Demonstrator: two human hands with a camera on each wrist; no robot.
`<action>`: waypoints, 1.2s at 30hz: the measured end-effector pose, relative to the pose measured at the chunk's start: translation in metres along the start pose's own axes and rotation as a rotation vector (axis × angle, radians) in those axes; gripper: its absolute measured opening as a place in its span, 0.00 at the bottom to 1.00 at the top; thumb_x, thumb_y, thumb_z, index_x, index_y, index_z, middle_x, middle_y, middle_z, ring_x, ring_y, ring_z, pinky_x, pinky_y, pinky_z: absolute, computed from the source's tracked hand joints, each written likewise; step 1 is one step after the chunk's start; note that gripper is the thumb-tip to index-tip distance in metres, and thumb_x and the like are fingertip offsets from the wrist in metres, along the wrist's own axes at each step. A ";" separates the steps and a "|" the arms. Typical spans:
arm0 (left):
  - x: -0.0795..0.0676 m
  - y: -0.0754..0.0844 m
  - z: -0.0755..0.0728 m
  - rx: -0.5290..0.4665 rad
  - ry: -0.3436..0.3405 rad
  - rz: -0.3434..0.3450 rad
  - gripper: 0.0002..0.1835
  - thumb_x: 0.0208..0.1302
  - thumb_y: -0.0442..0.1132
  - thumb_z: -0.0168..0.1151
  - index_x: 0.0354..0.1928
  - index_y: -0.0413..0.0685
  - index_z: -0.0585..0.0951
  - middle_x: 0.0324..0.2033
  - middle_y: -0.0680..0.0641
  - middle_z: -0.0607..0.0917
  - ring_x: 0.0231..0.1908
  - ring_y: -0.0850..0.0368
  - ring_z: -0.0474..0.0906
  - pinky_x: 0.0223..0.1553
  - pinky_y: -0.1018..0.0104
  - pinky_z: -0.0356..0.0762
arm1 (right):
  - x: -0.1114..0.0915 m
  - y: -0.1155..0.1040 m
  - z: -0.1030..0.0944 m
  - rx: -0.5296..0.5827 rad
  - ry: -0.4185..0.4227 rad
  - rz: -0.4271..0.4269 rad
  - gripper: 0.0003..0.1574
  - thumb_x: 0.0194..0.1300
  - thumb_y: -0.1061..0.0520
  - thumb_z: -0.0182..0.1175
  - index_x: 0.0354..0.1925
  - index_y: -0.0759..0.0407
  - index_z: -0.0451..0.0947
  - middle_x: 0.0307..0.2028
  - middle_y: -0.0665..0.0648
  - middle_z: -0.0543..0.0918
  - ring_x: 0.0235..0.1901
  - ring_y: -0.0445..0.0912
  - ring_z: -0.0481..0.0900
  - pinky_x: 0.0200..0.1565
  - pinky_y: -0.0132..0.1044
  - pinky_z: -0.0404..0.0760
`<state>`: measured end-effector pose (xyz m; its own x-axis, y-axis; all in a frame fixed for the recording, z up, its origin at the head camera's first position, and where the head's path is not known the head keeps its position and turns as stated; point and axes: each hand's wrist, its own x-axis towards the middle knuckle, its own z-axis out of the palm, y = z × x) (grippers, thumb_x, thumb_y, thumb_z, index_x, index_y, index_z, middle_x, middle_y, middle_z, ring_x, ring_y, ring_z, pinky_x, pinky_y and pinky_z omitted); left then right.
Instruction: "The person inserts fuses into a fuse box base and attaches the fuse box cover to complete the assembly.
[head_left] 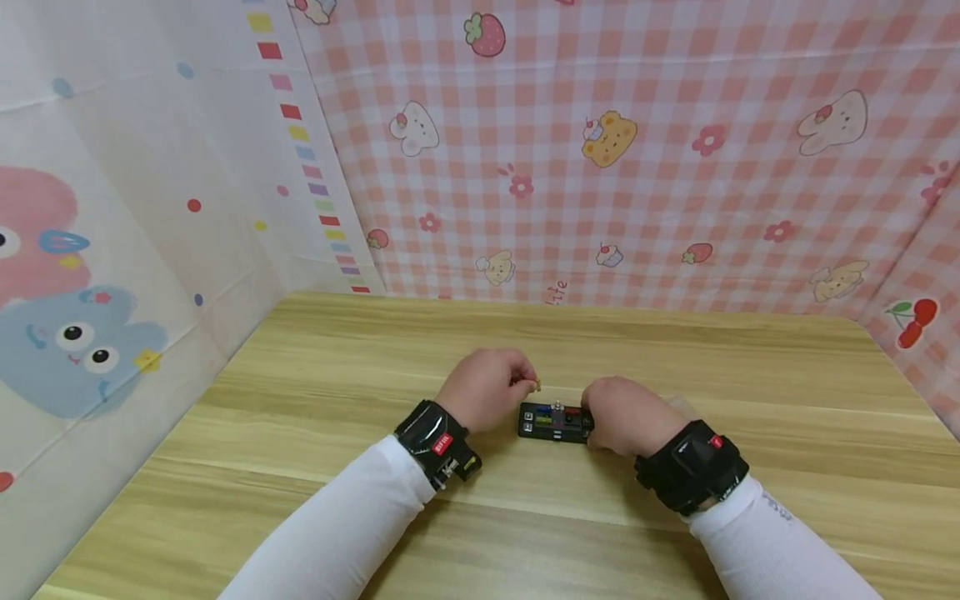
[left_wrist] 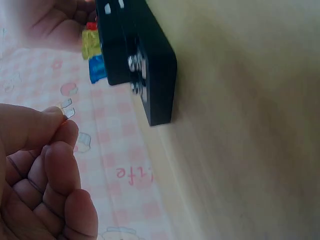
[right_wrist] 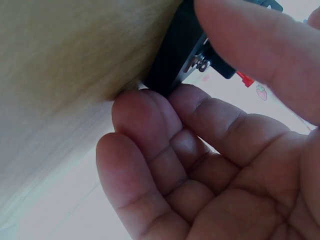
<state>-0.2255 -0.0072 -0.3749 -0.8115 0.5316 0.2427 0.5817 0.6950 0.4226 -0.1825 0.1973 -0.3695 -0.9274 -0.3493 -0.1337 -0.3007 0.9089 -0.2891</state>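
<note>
A black fuse block (head_left: 555, 433) lies lengthwise on the wooden table, with screw terminals (left_wrist: 136, 64) at its end. Yellow (left_wrist: 90, 44), blue (left_wrist: 97, 68) and red (right_wrist: 245, 78) blade fuses stick up from it. My left hand (head_left: 487, 385) pinches a small blade fuse (left_wrist: 68, 109) between thumb and index finger, metal prongs pointing outward, just beyond the block's far side. At the right end, my right hand (head_left: 626, 415) grips the block with thumb and index finger; its other fingers curl near the tabletop.
Behind the right hand lies a clear plastic piece (head_left: 681, 406), partly hidden. The wooden table (head_left: 360, 367) extends around both hands. A pink checked cloth (head_left: 600, 208) hangs along the back edge, and a white patterned cloth (head_left: 150, 167) hangs at the left.
</note>
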 end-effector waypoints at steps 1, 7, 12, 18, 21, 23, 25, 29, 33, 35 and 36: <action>-0.001 0.001 0.001 -0.005 0.000 0.001 0.02 0.61 0.44 0.64 0.30 0.58 0.81 0.25 0.63 0.80 0.25 0.70 0.72 0.29 0.70 0.73 | 0.000 0.000 0.000 -0.001 0.000 -0.003 0.11 0.42 0.62 0.71 0.28 0.58 0.79 0.22 0.51 0.76 0.20 0.45 0.70 0.22 0.37 0.70; -0.004 0.004 0.006 -0.031 0.000 0.022 0.02 0.61 0.44 0.64 0.30 0.58 0.82 0.25 0.64 0.79 0.25 0.71 0.72 0.27 0.71 0.73 | 0.000 0.001 0.000 -0.015 0.001 -0.023 0.11 0.41 0.62 0.71 0.27 0.58 0.79 0.22 0.51 0.75 0.20 0.45 0.69 0.22 0.37 0.70; -0.006 0.011 0.007 -0.056 -0.013 0.049 0.02 0.61 0.43 0.63 0.32 0.57 0.83 0.25 0.64 0.79 0.24 0.70 0.71 0.27 0.72 0.73 | 0.001 0.002 0.000 -0.023 0.001 -0.030 0.11 0.41 0.62 0.71 0.26 0.58 0.78 0.22 0.51 0.75 0.20 0.45 0.69 0.22 0.37 0.69; -0.008 0.021 0.010 -0.048 -0.027 0.081 0.03 0.61 0.44 0.62 0.33 0.57 0.84 0.25 0.65 0.79 0.24 0.71 0.71 0.26 0.73 0.71 | 0.002 0.003 0.000 -0.018 0.005 -0.036 0.11 0.40 0.63 0.70 0.24 0.57 0.78 0.21 0.51 0.74 0.19 0.45 0.68 0.22 0.37 0.69; -0.008 0.024 0.012 -0.038 -0.022 0.096 0.03 0.61 0.45 0.63 0.32 0.59 0.83 0.25 0.66 0.78 0.24 0.72 0.70 0.26 0.73 0.70 | 0.002 0.004 0.000 -0.021 0.010 -0.042 0.11 0.40 0.64 0.70 0.23 0.57 0.77 0.20 0.51 0.74 0.19 0.45 0.68 0.21 0.36 0.68; -0.008 0.025 0.014 -0.035 -0.022 0.107 0.03 0.61 0.45 0.63 0.32 0.59 0.83 0.25 0.66 0.78 0.23 0.72 0.70 0.26 0.74 0.70 | 0.002 0.004 0.001 -0.027 0.016 -0.049 0.11 0.39 0.64 0.69 0.22 0.56 0.76 0.19 0.51 0.74 0.18 0.45 0.68 0.21 0.36 0.68; -0.008 0.026 0.015 -0.031 -0.025 0.117 0.03 0.61 0.45 0.63 0.32 0.59 0.83 0.24 0.66 0.78 0.23 0.71 0.70 0.26 0.74 0.70 | 0.003 0.004 0.001 -0.028 0.017 -0.052 0.11 0.39 0.64 0.69 0.21 0.55 0.76 0.19 0.51 0.74 0.18 0.44 0.68 0.21 0.36 0.67; -0.008 0.027 0.018 -0.002 -0.026 0.131 0.03 0.61 0.45 0.62 0.32 0.60 0.83 0.26 0.66 0.79 0.25 0.72 0.70 0.28 0.74 0.70 | 0.002 0.003 0.001 -0.040 0.019 -0.068 0.12 0.38 0.65 0.68 0.18 0.54 0.73 0.17 0.50 0.73 0.16 0.44 0.67 0.19 0.35 0.66; -0.008 0.029 0.019 0.015 -0.032 0.136 0.03 0.60 0.44 0.62 0.32 0.60 0.84 0.27 0.66 0.79 0.26 0.73 0.70 0.30 0.74 0.70 | 0.002 0.003 0.001 -0.048 0.016 -0.074 0.12 0.38 0.65 0.67 0.17 0.54 0.72 0.16 0.50 0.72 0.15 0.44 0.66 0.18 0.35 0.66; -0.008 0.029 0.019 0.017 -0.036 0.137 0.03 0.61 0.44 0.62 0.32 0.60 0.84 0.27 0.66 0.79 0.26 0.73 0.70 0.30 0.74 0.70 | 0.002 0.003 0.001 -0.049 0.014 -0.074 0.12 0.38 0.65 0.67 0.17 0.54 0.73 0.16 0.50 0.72 0.15 0.44 0.66 0.18 0.35 0.66; -0.008 0.030 0.019 0.015 -0.040 0.135 0.03 0.61 0.45 0.62 0.32 0.60 0.84 0.27 0.66 0.79 0.26 0.73 0.70 0.29 0.74 0.70 | 0.002 0.003 0.001 -0.049 0.013 -0.073 0.12 0.38 0.65 0.67 0.17 0.54 0.73 0.16 0.50 0.72 0.15 0.44 0.66 0.18 0.35 0.66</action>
<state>-0.2006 0.0185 -0.3809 -0.7232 0.6393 0.2611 0.6863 0.6232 0.3750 -0.1853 0.1994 -0.3720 -0.9053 -0.4125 -0.1016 -0.3779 0.8913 -0.2506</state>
